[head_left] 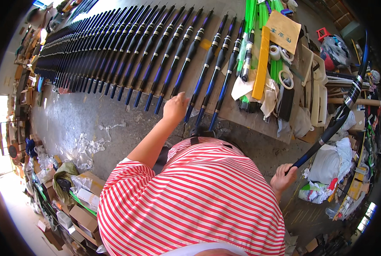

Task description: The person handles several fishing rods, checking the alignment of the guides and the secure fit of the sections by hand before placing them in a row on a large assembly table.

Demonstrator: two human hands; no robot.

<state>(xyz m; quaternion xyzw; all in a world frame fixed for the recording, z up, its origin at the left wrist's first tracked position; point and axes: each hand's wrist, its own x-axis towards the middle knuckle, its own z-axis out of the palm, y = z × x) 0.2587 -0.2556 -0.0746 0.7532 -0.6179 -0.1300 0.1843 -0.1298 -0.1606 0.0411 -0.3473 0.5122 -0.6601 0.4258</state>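
Note:
At the lower right, my right hand [281,179] is closed round the butt end of a fishing rod [336,120]. That rod, black and dark blue with silver rings, slants up to the right, clear of the table. My left hand [176,107] is at the table's near edge, its fingers closed at the lower end of another fishing rod [191,52], whose butt the hand hides. A long row of similar rods [126,51] lies side by side to the left. Three more rods [218,64] lie just right of my left hand.
Right on the wooden table [258,123] are bright green rods [251,17], a yellow strip [262,64], a brown paper envelope [284,32], tape rolls [286,79] and cloths. Cardboard boxes [83,219] crowd the left floor; white bags [327,162] sit right. A person [37,17] is far left.

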